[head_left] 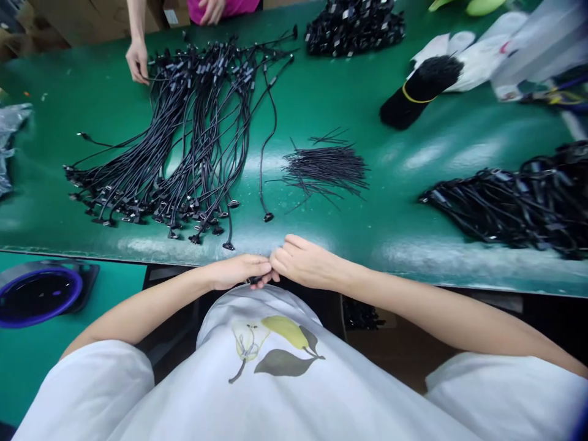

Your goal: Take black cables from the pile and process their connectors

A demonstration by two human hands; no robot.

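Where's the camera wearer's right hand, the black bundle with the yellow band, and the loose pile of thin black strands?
Right hand (305, 264), head view: back of the hand.
Black bundle (425, 82), head view: dark strands near its middle.
Loose pile (327, 165), head view: middle of the heap.

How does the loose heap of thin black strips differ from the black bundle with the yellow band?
The loose heap is spread out, some strips lying askew; the banded bundle is packed tight within its yellow band. The heap lies nearer the table's front edge; the bundle sits farther back, to the right. Both are black and rest on the green surface.
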